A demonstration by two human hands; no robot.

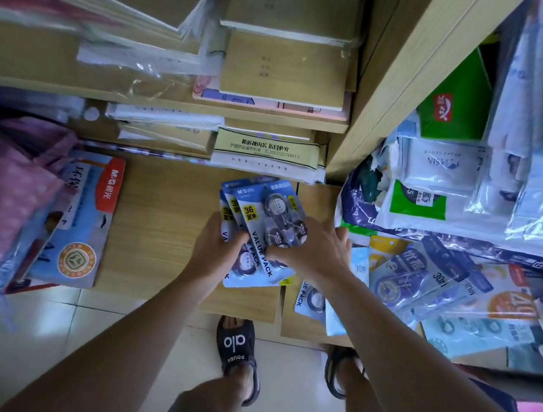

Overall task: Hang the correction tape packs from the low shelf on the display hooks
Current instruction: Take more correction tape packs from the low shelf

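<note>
A fanned stack of blue correction tape packs (262, 211) marked "VALUE PACK" lies over the low wooden shelf (157, 225). My left hand (219, 247) grips the stack's left edge, fingers curled under it. My right hand (312, 249) holds the stack from the right, thumb on the top pack and fingers spread past its edge. One more blue pack (311, 301) lies on the shelf under my right forearm. No display hooks are in view.
Other tape packs (426, 281) and bagged goods pile up on the right. A blue and red paper pack (89, 216) and pink wrapped items (4, 205) sit left. Notebooks (270, 150) fill the shelves above. My sandalled feet (237, 350) stand on the tiled floor.
</note>
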